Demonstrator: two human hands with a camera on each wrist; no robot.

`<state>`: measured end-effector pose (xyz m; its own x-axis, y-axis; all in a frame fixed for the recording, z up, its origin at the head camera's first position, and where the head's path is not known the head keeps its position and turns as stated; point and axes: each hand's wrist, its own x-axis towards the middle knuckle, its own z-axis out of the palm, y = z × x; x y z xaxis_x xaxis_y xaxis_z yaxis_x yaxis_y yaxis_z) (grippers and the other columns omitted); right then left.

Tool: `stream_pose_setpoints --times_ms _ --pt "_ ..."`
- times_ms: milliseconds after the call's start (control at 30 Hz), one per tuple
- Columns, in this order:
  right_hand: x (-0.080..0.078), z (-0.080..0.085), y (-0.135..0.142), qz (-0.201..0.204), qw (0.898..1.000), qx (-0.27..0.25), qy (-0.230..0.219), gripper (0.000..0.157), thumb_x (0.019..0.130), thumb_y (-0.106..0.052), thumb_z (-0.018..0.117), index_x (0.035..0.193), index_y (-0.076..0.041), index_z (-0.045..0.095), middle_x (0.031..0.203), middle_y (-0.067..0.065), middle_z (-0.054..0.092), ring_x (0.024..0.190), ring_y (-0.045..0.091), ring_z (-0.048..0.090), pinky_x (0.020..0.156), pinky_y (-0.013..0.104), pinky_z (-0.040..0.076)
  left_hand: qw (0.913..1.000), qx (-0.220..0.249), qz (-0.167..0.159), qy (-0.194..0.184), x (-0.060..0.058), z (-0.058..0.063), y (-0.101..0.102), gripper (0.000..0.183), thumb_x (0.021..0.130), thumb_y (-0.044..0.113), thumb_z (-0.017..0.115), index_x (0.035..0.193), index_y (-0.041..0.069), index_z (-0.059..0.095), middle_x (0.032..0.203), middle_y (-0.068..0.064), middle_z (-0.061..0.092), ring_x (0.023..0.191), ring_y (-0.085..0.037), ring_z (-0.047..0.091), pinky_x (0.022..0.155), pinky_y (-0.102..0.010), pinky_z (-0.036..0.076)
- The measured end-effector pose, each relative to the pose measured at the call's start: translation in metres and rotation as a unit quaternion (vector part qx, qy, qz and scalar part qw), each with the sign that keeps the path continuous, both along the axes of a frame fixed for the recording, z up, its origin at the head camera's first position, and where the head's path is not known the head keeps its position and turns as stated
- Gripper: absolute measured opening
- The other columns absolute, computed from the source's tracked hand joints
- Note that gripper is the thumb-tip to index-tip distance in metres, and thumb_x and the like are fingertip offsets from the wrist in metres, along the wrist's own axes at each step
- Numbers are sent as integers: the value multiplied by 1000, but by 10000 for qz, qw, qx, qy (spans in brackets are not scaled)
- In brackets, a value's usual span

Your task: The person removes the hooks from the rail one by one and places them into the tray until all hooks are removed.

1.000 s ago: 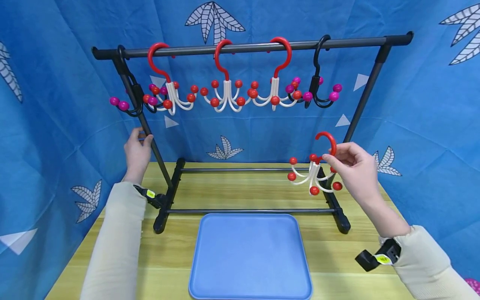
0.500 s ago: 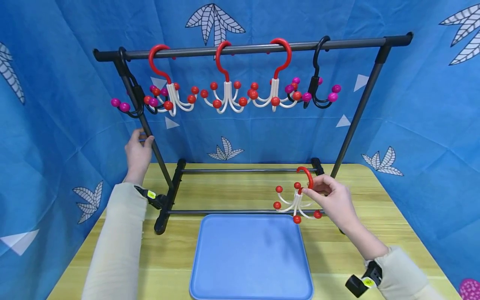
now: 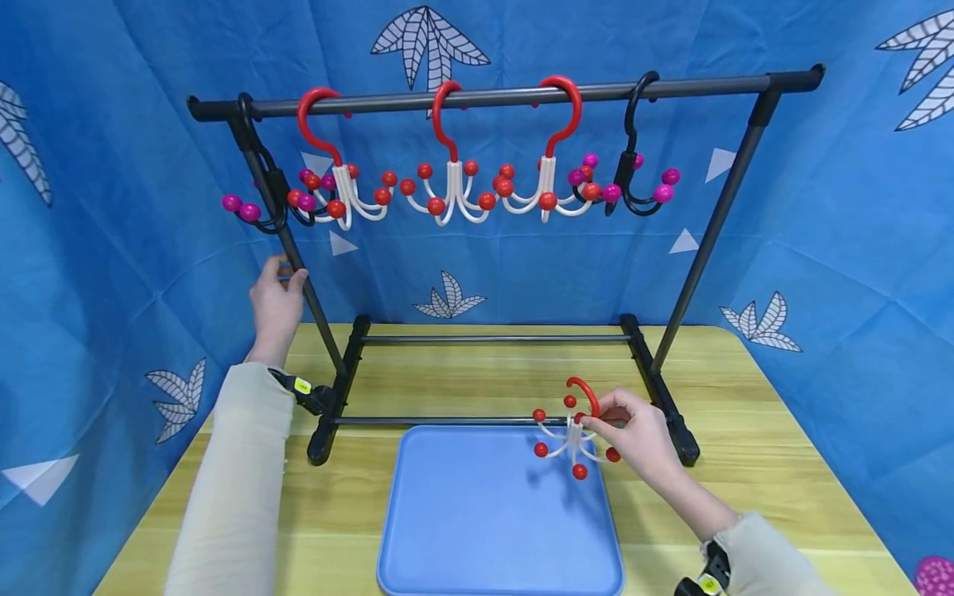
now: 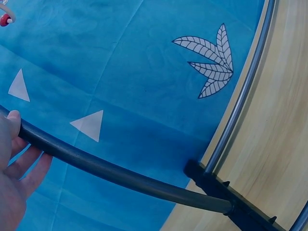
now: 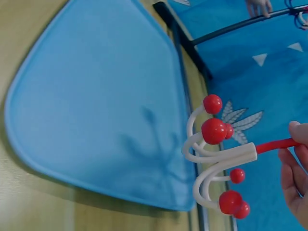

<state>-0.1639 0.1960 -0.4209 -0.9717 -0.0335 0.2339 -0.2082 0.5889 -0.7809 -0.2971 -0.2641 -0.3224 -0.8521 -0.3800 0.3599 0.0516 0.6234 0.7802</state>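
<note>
My right hand (image 3: 635, 429) pinches the red hook of a white multi-prong hanger (image 5: 243, 153) with red ball tips. The hanger is held over the far right corner of a blue tray (image 3: 484, 530), and its shadow falls on the tray in the right wrist view. At the left, my left hand (image 3: 276, 313) grips the left upright post (image 4: 115, 172) of a dark clothes rack, thumb on one side and fingers behind. Three hangers like the held one, such as the middle one (image 3: 454, 178), hang from the top bar (image 3: 492, 97).
Two black hangers with magenta balls hang toward the bar's ends, one at the left (image 3: 277, 186) and one at the right (image 3: 624, 170). The rack's feet (image 3: 667, 406) and lower crossbars stand on the wooden table (image 3: 745, 463). A blue patterned curtain (image 3: 514, 273) surrounds it.
My right hand has brought the hanger down and to the left, from beside the right post to over the tray's far right corner. My left hand stays on the post.
</note>
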Motion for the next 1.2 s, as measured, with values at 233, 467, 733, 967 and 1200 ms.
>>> stream_pose_setpoints --times_ms 233,467,733,967,1200 --pt "0 -14 -6 -45 9996 21 -262 15 74 -14 75 83 -10 63 85 4 68 74 12 65 65 18 51 9999 41 78 110 1 0 1 38 96 26 45 127 6 45 118 -19 53 106 -34 53 88 -43 44" --pt "4 -20 -12 35 9988 323 -363 15 74 -15 75 81 -14 62 80 -1 68 73 10 63 65 20 50 9999 21 77 113 -1 -1 -1 37 96 26 45 127 6 45 119 -19 53 106 -33 54 89 -43 44" --pt "8 -27 -11 103 9991 313 -266 17 72 -13 76 78 -14 61 75 -3 67 69 10 62 63 20 49 10000 34 23 43 -1 -1 -1 38 96 26 45 127 5 44 120 -19 53 106 -33 53 89 -44 44" --pt "3 -13 1 258 9988 351 -226 26 78 -37 70 89 -15 65 83 -3 66 75 12 61 66 21 50 9999 47 -4 104 -4 -4 -1 37 96 25 45 127 5 44 119 -19 53 105 -32 53 89 -43 44" --pt "-19 35 21 327 9955 679 583 23 86 -37 61 94 -16 64 88 -4 65 77 9 59 67 22 49 10000 13 36 68 -2 -3 0 38 96 26 44 128 5 44 120 -19 53 106 -33 53 89 -44 43"
